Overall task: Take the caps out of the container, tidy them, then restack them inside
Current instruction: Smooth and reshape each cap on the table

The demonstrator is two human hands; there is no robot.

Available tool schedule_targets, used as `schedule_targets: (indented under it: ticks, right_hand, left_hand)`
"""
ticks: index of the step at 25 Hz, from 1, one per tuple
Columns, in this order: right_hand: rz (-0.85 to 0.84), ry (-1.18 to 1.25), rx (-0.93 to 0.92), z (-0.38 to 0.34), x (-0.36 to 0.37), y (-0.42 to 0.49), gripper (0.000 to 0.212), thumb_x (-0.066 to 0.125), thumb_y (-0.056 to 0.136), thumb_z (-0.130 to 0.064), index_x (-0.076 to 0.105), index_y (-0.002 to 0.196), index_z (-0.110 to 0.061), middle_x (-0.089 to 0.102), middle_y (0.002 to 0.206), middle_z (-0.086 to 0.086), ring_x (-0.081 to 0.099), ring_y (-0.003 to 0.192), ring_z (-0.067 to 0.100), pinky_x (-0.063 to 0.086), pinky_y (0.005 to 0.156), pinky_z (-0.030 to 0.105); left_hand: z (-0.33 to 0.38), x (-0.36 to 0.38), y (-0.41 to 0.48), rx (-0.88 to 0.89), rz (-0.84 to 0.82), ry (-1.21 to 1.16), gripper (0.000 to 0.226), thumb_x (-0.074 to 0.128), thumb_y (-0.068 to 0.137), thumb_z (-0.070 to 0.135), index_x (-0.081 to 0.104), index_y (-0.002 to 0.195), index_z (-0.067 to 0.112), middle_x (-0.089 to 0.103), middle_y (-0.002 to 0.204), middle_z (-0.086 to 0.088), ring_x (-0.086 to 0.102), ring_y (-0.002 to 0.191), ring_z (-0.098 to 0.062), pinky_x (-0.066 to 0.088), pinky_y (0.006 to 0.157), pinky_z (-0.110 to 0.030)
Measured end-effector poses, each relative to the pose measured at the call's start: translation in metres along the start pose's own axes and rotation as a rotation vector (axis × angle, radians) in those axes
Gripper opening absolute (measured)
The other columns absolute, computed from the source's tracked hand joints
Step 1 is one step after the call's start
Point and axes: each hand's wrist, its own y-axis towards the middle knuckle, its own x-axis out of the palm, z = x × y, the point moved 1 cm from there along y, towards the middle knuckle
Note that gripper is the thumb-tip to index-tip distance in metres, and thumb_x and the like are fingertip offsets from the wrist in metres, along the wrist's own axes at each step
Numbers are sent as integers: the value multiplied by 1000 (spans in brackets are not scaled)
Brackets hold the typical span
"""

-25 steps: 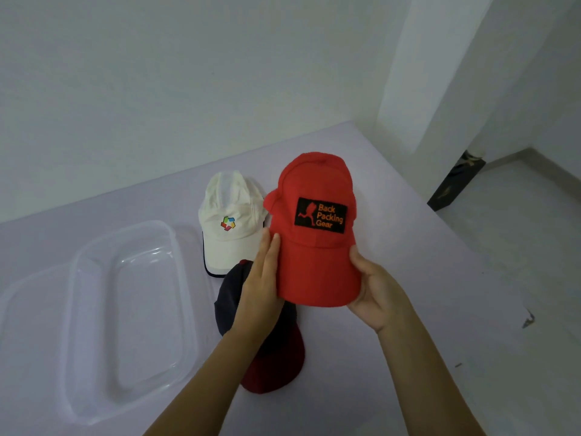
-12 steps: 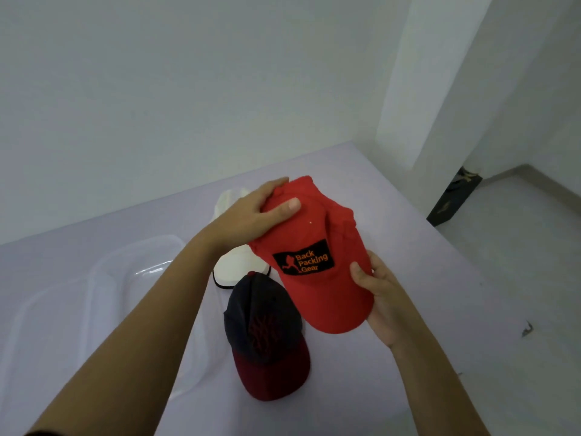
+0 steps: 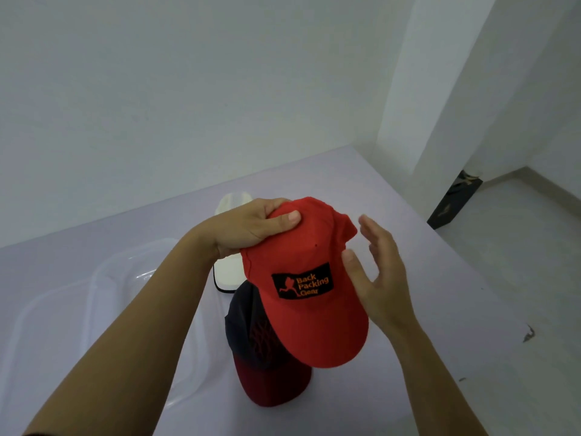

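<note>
One red cap (image 3: pixel 308 294): left hand (image 3: pixel 248 228) grips its crown, right hand (image 3: pixel 380 278) (fingers straight) just beside.

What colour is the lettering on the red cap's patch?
Orange, on a black patch; head view shows it.

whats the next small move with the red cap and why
Probably bring the right hand onto the side of the red cap and smooth its crown. Only the left hand grips the cap, at the top of the crown. The right hand is open beside it, and the crown looks creased there.
</note>
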Motion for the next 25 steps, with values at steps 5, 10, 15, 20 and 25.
schedule_targets:
  ticks: [5, 10, 15, 20, 25]
  right_hand:
    - [-268, 211, 39, -18, 5, 19, 46, 41, 88, -51, 56, 121, -22, 63, 116, -10, 58, 107, 2, 50, 88, 21]
    - [-249, 374, 126, -22, 5, 21, 34, 46, 91, -41, 66, 74, -19, 64, 71, 6, 60, 70, 14, 53, 66, 29]
    - [-301, 192, 246, -9, 3, 20, 33, 49, 92, -43, 55, 95, -10, 63, 87, 16, 61, 85, 33, 49, 85, 53]
    - [-308, -21, 220, -9, 4, 27, 27, 47, 92, -47, 66, 99, -29, 71, 92, -6, 66, 89, 10, 53, 84, 36]
    - [-238, -42, 117, -18, 8, 28, 39, 46, 95, -39, 62, 72, -11, 64, 67, 8, 60, 64, 15, 51, 63, 37]
  left_hand:
    - [4, 19, 9, 40, -31, -94, 44, 48, 80, 46, 63, 110, 17, 71, 99, -1, 68, 87, -10, 55, 74, -22]
    - [7, 24, 10, 58, 175, 126, 24, 51, 88, 46, 57, 94, 23, 65, 81, 0, 62, 67, -9, 49, 56, -20]
    - [-2, 26, 12, 172, 418, 501, 26, 56, 88, 45, 64, 85, 22, 61, 60, 7, 55, 55, 1, 42, 53, -13]
    - [-18, 40, 12, 198, 504, 626, 44, 46, 85, 58, 66, 72, 21, 62, 59, 3, 58, 60, -14, 48, 60, -37]
    - [-15, 51, 2, 155, 693, 361, 54, 35, 97, 46, 57, 64, 10, 52, 58, 4, 48, 56, -7, 39, 59, -26]
